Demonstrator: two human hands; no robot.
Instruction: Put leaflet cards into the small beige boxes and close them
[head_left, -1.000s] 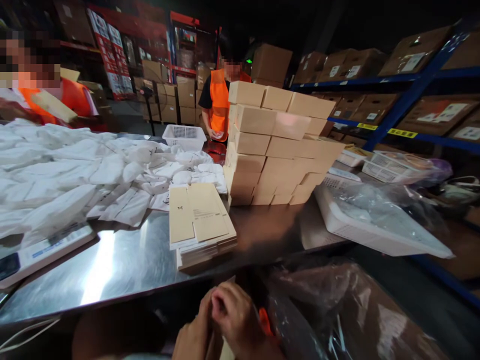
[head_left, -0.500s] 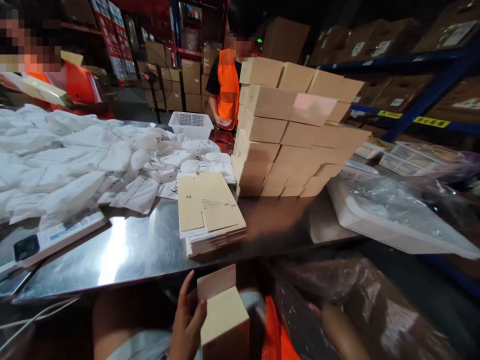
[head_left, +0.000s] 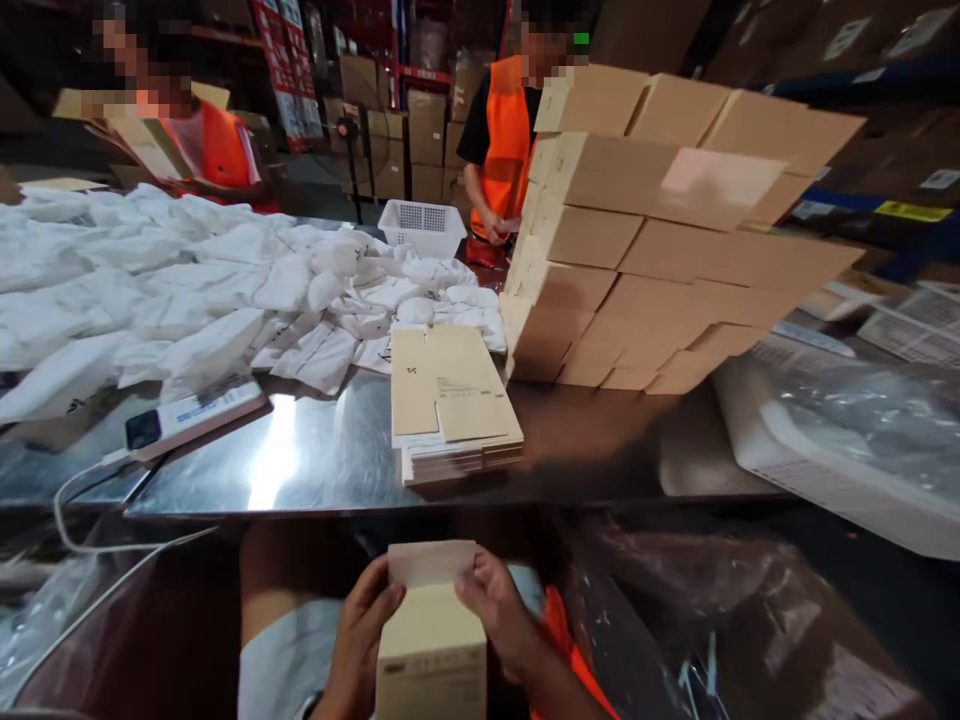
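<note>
Low in front of my lap is a cream cardboard box [head_left: 431,630] with printing on its near side. Its end flap [head_left: 429,563] stands up at the far end. My left hand [head_left: 364,620] grips the box's left side, thumb near the base of the flap. On the opposite side, my right hand [head_left: 501,612] holds the flap's right corner between thumb and fingers. What lies inside the box cannot be seen. Beyond my hands, a stack of flat, unfolded boxes [head_left: 469,385] rests near the metal table's front edge.
A tall pile of closed boxes [head_left: 600,230] stands right of centre. White pouches [head_left: 187,280] cover the table's left part, beside a power bank [head_left: 195,415] with a white cable. A plastic bag [head_left: 720,610] lies low right. Two people in orange vests [head_left: 504,120] stand across the table.
My right hand has come from the plastic bag on the right to the box and now holds its flap. The box has turned its printed side toward me. The view has shifted left.
</note>
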